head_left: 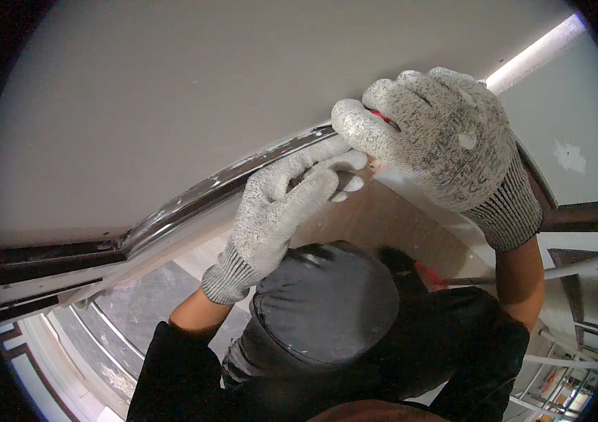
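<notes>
Both of my hands wear speckled grey-white knit gloves. My right hand (440, 137) is closed at the dark trim strip (228, 172) that runs along the edge of a large grey panel (151, 105). A small bit of a red object (381, 115) shows between its fingers; the rest is hidden in the glove. Just below and to the left, my left hand (278, 200) lies against the same strip, its fingertips almost at the right hand. Its thumb and fingers are bent together, and what they pinch, if anything, cannot be made out. Whitish smears mark the strip.
A dark rounded form (323, 302), apparently my bent knee, rises close under my hands. Wood-look boards (411, 225) lie beneath. Metal rails (112, 327) stand at lower left, a pale pipe (587, 264) and scaffold-like bars (559, 373) at right. A bright light strip (535, 53) is at upper right.
</notes>
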Motion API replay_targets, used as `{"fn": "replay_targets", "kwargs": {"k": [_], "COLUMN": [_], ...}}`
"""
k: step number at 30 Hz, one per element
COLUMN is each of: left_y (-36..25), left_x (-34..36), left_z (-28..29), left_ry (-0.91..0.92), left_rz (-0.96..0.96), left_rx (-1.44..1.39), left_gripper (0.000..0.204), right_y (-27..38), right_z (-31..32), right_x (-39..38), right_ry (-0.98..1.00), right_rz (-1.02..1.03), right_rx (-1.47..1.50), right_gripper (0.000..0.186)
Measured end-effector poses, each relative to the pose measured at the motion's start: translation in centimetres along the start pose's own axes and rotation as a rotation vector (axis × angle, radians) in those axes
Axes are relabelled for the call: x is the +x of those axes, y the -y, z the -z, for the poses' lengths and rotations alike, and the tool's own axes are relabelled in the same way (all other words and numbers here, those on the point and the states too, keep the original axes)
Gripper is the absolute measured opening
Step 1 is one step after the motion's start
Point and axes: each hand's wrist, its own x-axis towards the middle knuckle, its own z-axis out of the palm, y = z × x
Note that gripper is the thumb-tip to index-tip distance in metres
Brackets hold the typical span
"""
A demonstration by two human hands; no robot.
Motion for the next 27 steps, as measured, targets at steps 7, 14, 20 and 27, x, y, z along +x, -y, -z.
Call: {"fn": "replay_targets", "kwargs": {"k": [7, 14, 20, 27], "left_y": [0.3, 0.9, 0.7, 0.4], "left_x": [0.0, 0.3, 0.2, 0.0], "left_z": [-0.1, 0.0, -0.5, -1.4], "left_ry": [0.013, 0.051, 0.030, 0.014], "left_rz": [-0.023, -0.034, -0.021, -0.020], "left_rx": [-0.016, -0.083, -0.083, -0.017], "left_gripper": [0.048, 0.047, 0.050, 0.064], "right_y": [0.1, -0.5, -1.6, -2.7], "right_z": [0.5, 0.5, -0.2, -0.9], "right_x": [0.0, -0.4, -1.3, -2.6], "right_ry": [0.072, 0.070, -0.023, 0.028], "right_rz": [-0.045, -0.036, -0.035, -0.088], "right_rx": [-0.003, -0.046, -0.058, -0.028], "right_gripper": [0.047, 0.038, 0.037, 0.036]}}
